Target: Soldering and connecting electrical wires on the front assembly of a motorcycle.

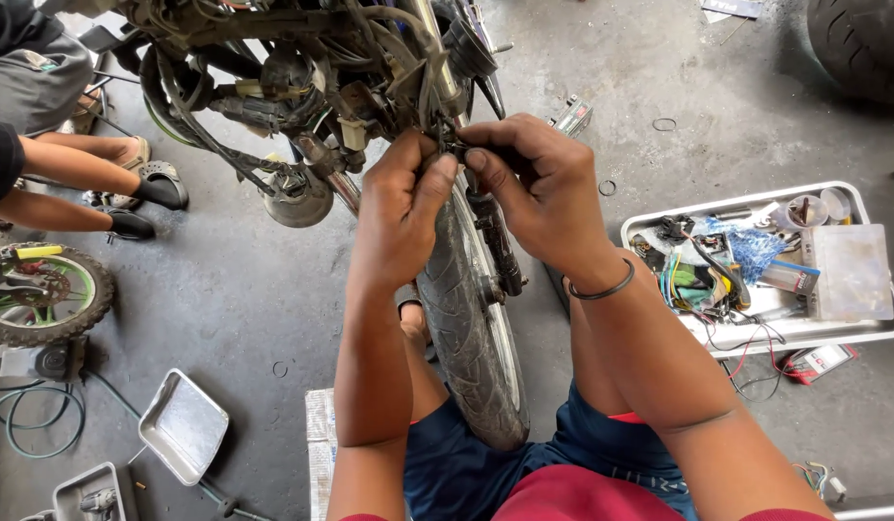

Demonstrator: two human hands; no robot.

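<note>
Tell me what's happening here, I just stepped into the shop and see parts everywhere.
A person sits on the concrete floor astride the black front tyre of a stripped motorcycle. Both hands work at the tangled bundle of wires by the steering head: the left hand and right hand pinch a small dark wiring part between their fingertips. A white plastic tray of parts and coloured wires lies to the right, an empty metal tray to the left. Another person's legs show at upper left.

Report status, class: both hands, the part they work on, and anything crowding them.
Left hand and right hand pinched together on wiring above the front tyre. Cable bundle crowds close. Parts tray lies alongside.
</note>
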